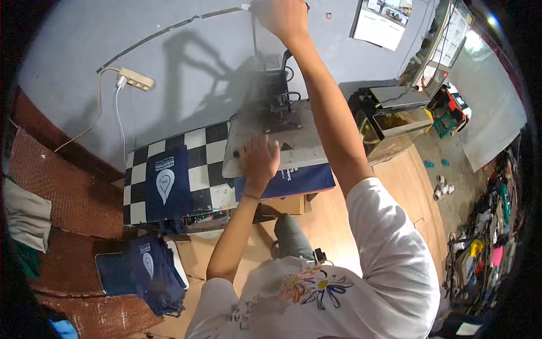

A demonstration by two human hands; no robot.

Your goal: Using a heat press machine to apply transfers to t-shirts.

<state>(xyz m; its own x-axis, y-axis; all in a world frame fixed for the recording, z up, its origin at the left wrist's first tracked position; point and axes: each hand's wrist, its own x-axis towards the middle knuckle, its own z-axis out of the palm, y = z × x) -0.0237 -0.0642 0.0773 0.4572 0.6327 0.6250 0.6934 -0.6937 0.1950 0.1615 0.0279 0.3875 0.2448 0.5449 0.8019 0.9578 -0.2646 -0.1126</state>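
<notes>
A heat press [279, 101] stands before me against the wall, with a pale haze about its head. High at the top of the view my right hand [281, 19] is wrapped round the dark handle bar [254, 6] of the press. My left hand [259, 163] lies with fingers spread on the grey upper plate [300, 152], holding nothing. From under the front edge of that plate a navy fabric piece [309, 181] with white lettering sticks out. Left of the press, a navy bag [167, 182] with a white drop-shaped print lies flat on the checkered tabletop [199, 178].
Several printed navy bags [154, 271] are piled at lower left. A power strip [136, 79] with a white cable hangs on the wall. Right of the press stands a glass tank [389, 118]. Sandals [442, 188] and a heap of mixed goods [482, 254] are farther right.
</notes>
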